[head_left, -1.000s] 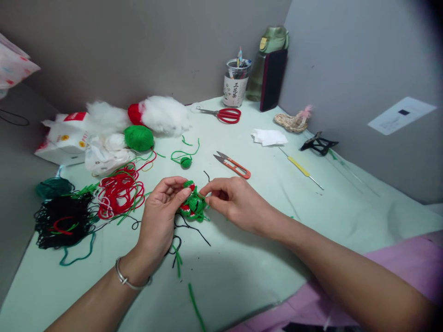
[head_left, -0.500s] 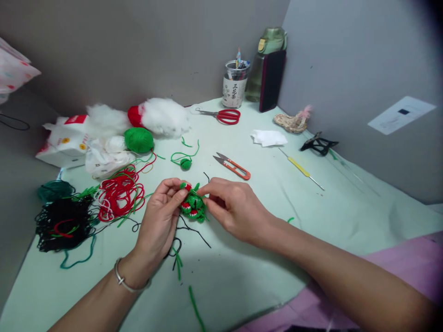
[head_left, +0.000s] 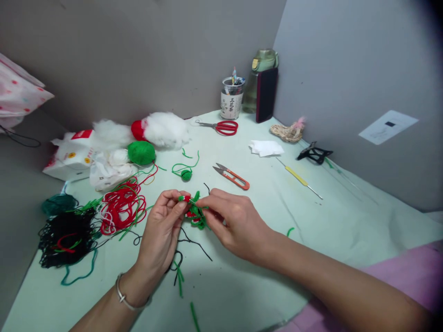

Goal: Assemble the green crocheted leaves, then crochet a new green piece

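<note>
A small crocheted piece [head_left: 197,222] in green, red and white is between my hands, above the table. My left hand [head_left: 162,221] pinches its red, white and green end between thumb and fingers. Closed close beside it, my right hand [head_left: 230,219] has thumb and forefinger on what looks like a thin needle, its pale tip against the piece. The fingers hide part of the crochet work. Beyond the hands lie a small green crocheted ball [head_left: 186,175] with a yarn tail and orange thread snips [head_left: 235,178].
Red yarn [head_left: 122,207], black yarn [head_left: 65,237] and a green yarn ball [head_left: 141,153] lie left, near white stuffing [head_left: 168,131]. Red-handled scissors [head_left: 226,127], a pen cup [head_left: 231,103] and a bottle [head_left: 251,92] are at the back. A yellow-handled crochet hook [head_left: 296,175] lies right.
The whole view has shifted, so the table things sit lower in the picture. The crocheted piece has turned in my fingers and less of it shows. Both hands keep their hold.
</note>
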`<act>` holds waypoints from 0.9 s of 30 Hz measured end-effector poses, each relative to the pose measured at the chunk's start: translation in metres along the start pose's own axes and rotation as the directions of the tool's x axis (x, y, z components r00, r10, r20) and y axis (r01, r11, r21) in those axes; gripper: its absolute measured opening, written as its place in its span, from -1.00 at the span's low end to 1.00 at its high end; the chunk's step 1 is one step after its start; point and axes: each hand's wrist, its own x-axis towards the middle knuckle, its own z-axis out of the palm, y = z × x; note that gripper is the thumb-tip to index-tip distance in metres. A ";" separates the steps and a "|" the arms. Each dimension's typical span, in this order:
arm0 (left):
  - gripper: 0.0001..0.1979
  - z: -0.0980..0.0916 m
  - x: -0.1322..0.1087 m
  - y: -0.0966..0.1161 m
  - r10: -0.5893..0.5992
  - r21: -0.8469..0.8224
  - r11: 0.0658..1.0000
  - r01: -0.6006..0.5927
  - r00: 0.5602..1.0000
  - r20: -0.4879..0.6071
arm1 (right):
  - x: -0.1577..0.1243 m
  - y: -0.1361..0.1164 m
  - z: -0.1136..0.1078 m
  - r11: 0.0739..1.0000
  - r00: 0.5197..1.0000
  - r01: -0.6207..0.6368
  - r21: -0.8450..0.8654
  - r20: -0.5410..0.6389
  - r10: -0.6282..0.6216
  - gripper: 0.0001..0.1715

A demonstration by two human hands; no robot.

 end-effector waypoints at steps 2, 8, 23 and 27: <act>-0.82 0.000 0.000 0.000 0.005 0.003 1.000 -0.005 1.000 0.002 | 0.001 0.001 -0.001 0.999 0.999 -0.033 0.014 0.022 0.033 -0.72; -0.84 0.000 0.000 -0.002 0.016 0.042 0.999 -0.017 1.000 0.019 | 0.002 0.001 -0.003 0.993 0.990 -0.115 0.039 0.081 0.112 -0.73; -0.62 -0.005 0.005 0.003 -0.030 0.181 0.983 0.018 0.998 0.061 | 0.010 0.009 -0.007 0.940 0.968 -0.245 0.236 0.113 0.224 -0.73; -0.62 -0.006 0.003 0.003 -0.047 0.222 0.975 0.030 0.996 0.073 | 0.010 0.009 -0.005 0.930 0.964 -0.260 0.259 0.113 0.239 -0.77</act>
